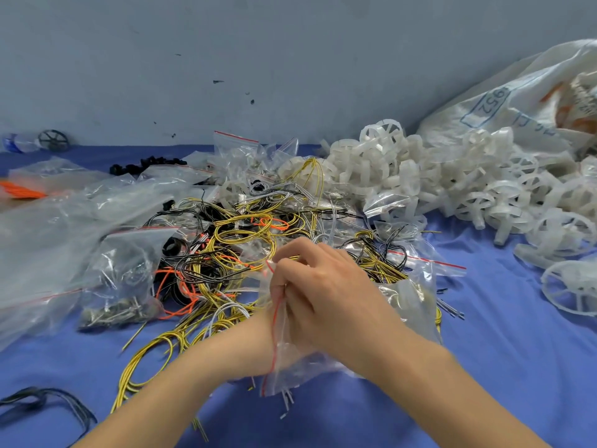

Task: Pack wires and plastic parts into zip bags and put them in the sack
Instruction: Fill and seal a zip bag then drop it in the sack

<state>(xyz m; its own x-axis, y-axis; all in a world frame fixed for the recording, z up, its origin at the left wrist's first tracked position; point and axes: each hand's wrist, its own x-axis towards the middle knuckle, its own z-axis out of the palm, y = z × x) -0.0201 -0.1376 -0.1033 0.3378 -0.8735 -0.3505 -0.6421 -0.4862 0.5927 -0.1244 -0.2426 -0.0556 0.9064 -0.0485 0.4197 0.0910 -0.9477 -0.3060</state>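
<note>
Blue cloth (491,367) covers the surface below a pale wall. Near the middle, the right hand (326,292) curls its fingers over the red-striped mouth of a clear zip bag (290,360). The left hand (269,321), half hidden behind the bag, pinches the same edge. Just beyond lies a tangle of wires (252,240). White plastic parts (452,182) heap at far right, against the sack (517,101).

soft, even light; faint shadows. glare glints on blurred clear plastic zip bags (45,227) at the blue cloth-covered table's (517,367) left edge; frame corners bow.
</note>
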